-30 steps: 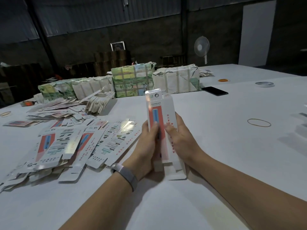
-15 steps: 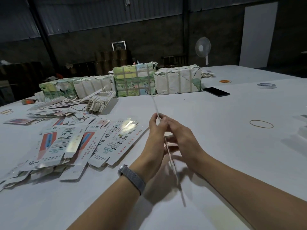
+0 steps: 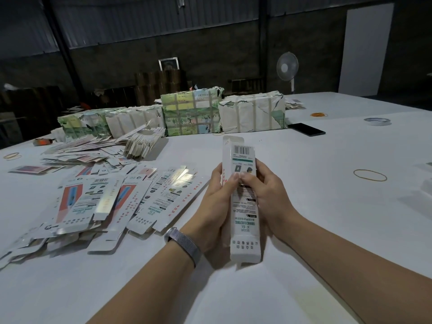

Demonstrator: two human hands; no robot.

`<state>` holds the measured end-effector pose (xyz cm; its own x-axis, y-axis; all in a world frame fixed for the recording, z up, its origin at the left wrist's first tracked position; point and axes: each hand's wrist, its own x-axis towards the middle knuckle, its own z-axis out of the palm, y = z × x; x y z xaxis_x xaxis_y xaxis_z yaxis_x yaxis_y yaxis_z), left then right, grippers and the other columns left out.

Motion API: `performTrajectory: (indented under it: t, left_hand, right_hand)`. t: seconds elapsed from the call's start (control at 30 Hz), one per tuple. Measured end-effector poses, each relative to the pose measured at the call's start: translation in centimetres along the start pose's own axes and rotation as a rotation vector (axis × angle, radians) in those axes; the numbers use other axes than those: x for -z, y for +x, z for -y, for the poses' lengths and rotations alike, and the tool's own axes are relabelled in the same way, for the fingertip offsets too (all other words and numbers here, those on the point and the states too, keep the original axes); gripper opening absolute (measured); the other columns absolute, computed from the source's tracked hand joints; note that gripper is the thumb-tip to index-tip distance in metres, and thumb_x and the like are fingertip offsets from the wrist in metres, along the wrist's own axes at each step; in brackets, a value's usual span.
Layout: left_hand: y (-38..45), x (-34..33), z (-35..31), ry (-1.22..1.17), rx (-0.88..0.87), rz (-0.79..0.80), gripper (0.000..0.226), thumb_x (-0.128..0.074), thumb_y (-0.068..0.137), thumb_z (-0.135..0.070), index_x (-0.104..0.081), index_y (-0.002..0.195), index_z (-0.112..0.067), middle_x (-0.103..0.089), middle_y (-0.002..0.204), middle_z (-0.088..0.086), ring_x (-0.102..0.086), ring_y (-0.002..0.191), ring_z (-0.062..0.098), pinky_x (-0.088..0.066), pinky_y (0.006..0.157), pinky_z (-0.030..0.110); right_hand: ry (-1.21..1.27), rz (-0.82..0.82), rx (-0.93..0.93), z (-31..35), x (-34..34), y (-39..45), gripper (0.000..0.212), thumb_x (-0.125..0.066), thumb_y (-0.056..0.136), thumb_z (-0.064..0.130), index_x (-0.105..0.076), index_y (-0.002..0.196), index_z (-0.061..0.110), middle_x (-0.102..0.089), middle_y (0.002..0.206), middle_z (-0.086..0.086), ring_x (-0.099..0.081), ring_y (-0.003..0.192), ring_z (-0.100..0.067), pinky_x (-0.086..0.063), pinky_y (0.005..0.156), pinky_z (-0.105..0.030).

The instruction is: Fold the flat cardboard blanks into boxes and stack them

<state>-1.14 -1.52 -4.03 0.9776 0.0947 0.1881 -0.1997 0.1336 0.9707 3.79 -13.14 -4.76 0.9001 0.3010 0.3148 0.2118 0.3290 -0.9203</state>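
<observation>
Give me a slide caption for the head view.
Both hands hold a long carton upright above the table.

Both hands up w/ one long narrow carton above white surface, barcode panel facing camera, far end flap open. Left hand gripping left edge, right hand gripping right edge; thumbs meeting on front panel approx mid-length. Grey band on left wrist. Spread of flat blanks left of hands. Wrapped bundles in row at far edge. Black phone, tape roll, rubber band to right, well apart.
</observation>
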Motion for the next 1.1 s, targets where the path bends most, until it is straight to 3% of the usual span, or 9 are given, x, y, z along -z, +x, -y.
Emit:
performTrajectory:
  t: [0.2,0.3,0.4,0.5,0.6,0.73,0.87,0.97,1.1]
  left_hand:
    - [0.3,0.1,-0.3,0.04,-0.001,0.001,0.03,-0.048,0.106,-0.023,-0.052,0.135,-0.02,-0.071,0.12,0.013,-0.072,0.1,0.028,-0.06,0.083,0.042]
    - [0.1,0.1,-0.1,0.12,-0.022,0.008,0.026,-0.047,0.106,-0.031,-0.051,0.132,-0.026,-0.076,0.102,0.003,-0.075,0.087,0.019,-0.06,0.068,0.029]
    - [0.1,0.3,0.4,0.296,-0.083,-0.019,0.025,-0.044,0.105,-0.044,-0.049,0.128,-0.033,-0.076,0.094,-0.01,-0.075,0.082,0.012,-0.057,0.064,0.022]
    - [0.3,0.4,0.3,0.331,-0.098,-0.097,0.035,-0.044,0.099,-0.055,-0.051,0.123,-0.031,-0.076,0.093,-0.012,-0.076,0.081,0.013,-0.06,0.066,0.03]
    - [0.6,0.7,0.3,0.235,-0.129,-0.17,0.028,-0.046,0.104,-0.044,-0.049,0.127,-0.028,-0.077,0.096,-0.014,-0.076,0.085,0.013,-0.061,0.07,0.034]
    - [0.6,0.8,0.2,0.17,-0.153,-0.149,0.053,-0.049,0.105,-0.035,-0.023,0.151,-0.034,-0.078,0.096,-0.013,-0.076,0.088,0.016,-0.062,0.076,0.039]
    - [0.6,1.0,0.1,0.162,-0.188,-0.118,0.036,-0.05,0.105,-0.029,-0.036,0.137,-0.038,-0.079,0.098,0.0,-0.076,0.084,0.026,-0.062,0.072,0.043]
    - [0.6,1.2,0.1,0.149,-0.159,-0.097,0.029,-0.051,0.105,-0.028,-0.041,0.125,-0.048,-0.079,0.097,-0.001,-0.076,0.081,0.026,-0.062,0.068,0.039]
    - [0.9,1.5,0.1,0.123,-0.108,-0.067,0.033,-0.05,0.106,-0.024,-0.04,0.136,-0.033,-0.079,0.096,0.0,-0.075,0.074,0.022,-0.058,0.059,0.032]
  right_hand:
    - [-0.014,-0.009,0.053,-0.1,0.0,0.0,0.027,-0.058,0.098,0.017,-0.069,0.114,0.036,-0.076,0.104,0.0,-0.074,0.091,-0.02,-0.059,0.07,-0.028]
    - [-0.086,-0.009,0.086,0.0,0.0,-0.1,0.032,-0.058,0.094,0.027,-0.065,0.124,0.039,-0.076,0.104,-0.001,-0.074,0.092,-0.024,-0.061,0.072,-0.034]
    - [-0.182,0.024,0.133,0.3,0.2,0.0,0.037,-0.056,0.094,0.03,-0.059,0.127,0.045,-0.076,0.103,0.003,-0.075,0.088,-0.022,-0.061,0.071,-0.035]
    - [-0.218,0.076,0.145,0.5,0.1,-0.3,0.04,-0.055,0.098,0.023,-0.055,0.131,0.046,-0.076,0.103,0.004,-0.075,0.085,-0.022,-0.061,0.069,-0.034]
    - [-0.212,0.121,0.14,0.5,-0.4,-0.6,0.042,-0.054,0.1,0.02,-0.054,0.13,0.05,-0.076,0.101,0.0,-0.074,0.082,-0.026,-0.061,0.067,-0.035]
    - [-0.182,0.119,0.132,0.7,-0.6,-0.8,0.041,-0.052,0.102,0.014,-0.052,0.126,0.047,-0.076,0.097,-0.001,-0.074,0.076,-0.021,-0.058,0.061,-0.028]
    - [-0.159,0.12,0.101,0.4,-0.7,-0.8,0.039,-0.05,0.103,0.012,-0.054,0.12,0.047,-0.076,0.097,-0.003,-0.073,0.074,-0.02,-0.057,0.06,-0.028]
    - [-0.121,0.115,0.06,0.2,-0.6,-0.8,0.037,-0.05,0.103,0.013,-0.054,0.122,0.044,-0.076,0.095,-0.005,-0.073,0.074,-0.02,-0.057,0.061,-0.029]
    - [-0.091,0.102,-0.005,0.0,-0.4,-0.6,0.038,-0.052,0.102,0.015,-0.047,0.137,0.03,-0.077,0.097,-0.005,-0.074,0.077,-0.022,-0.057,0.061,-0.029]
